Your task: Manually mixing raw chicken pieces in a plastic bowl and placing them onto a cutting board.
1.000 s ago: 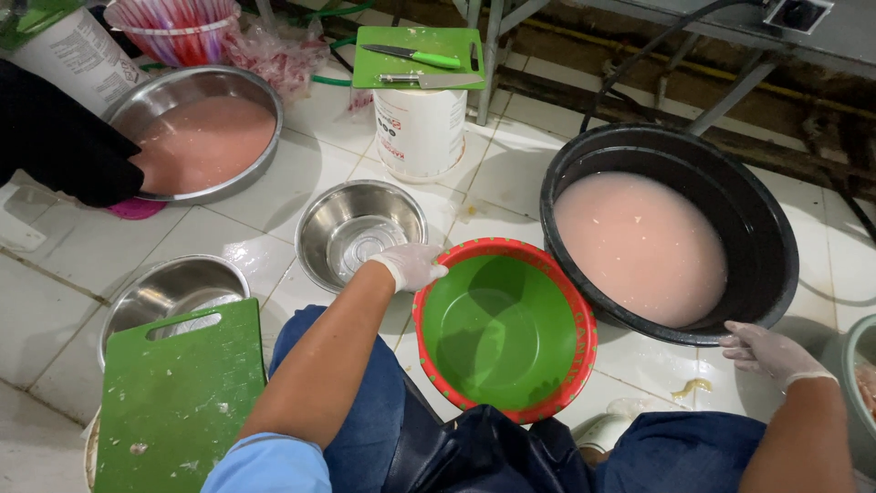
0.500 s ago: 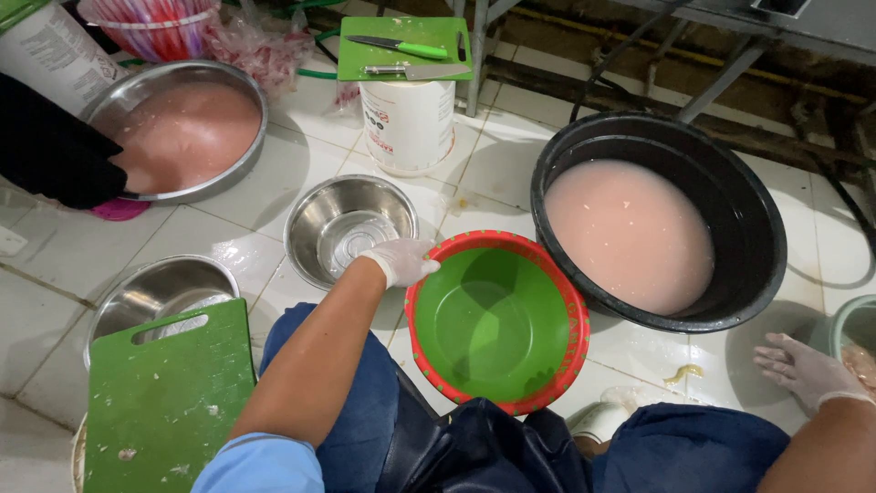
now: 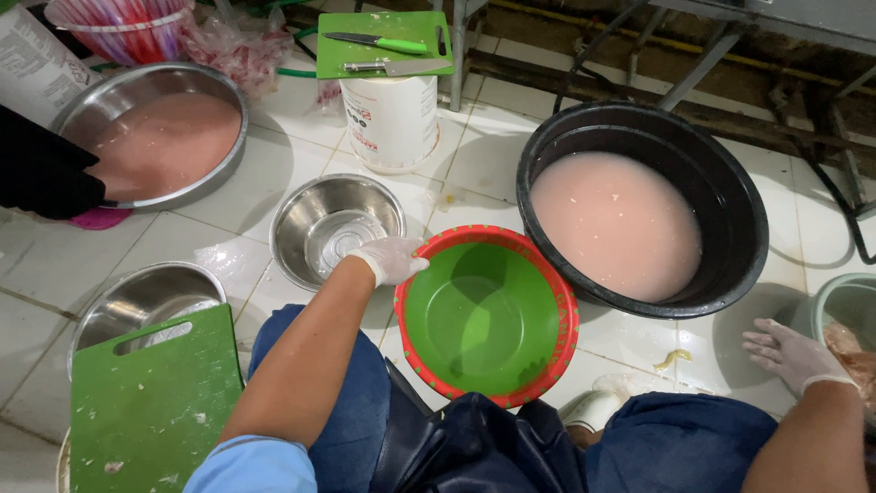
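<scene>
The left hand (image 3: 391, 260), gloved in thin pale latex, is gripping the rim of the green basin (image 3: 484, 315) at its upper left edge, fingers curled over the red lip. The basin is sitting on the tiled floor (image 3: 274, 192) at the centre of the frame, just in front of the person's knees, empty and glistening with a little moisture. It is looking like thin moulded plastic: light, somewhat flexible, likely to bend at the rim if lifted one-handed, and slick when wet. The rolled red lip is probably offering the surest hold, ideally at two opposite points.

The right hand (image 3: 792, 354), also gloved, is hovering at the lower right with fingers spread and holding nothing, near a pale green tub (image 3: 844, 306) cut off by the frame edge.

To the upper right, a black tub (image 3: 730, 210) is holding cloudy pink liquid and would likely be heavy and prone to sloshing. Left of the basin, a small steel bowl (image 3: 336, 228) is showing a film of water; steel is rigid, smooth and slippery. A larger steel bowl (image 3: 160, 132) at upper left is holding similar pink liquid. A green board (image 3: 151, 402) is lying over another steel bowl at lower left, flecked with scraps. At top, a white bucket (image 3: 394, 119) is carrying a second board with a green-handled knife (image 3: 379, 42).
</scene>
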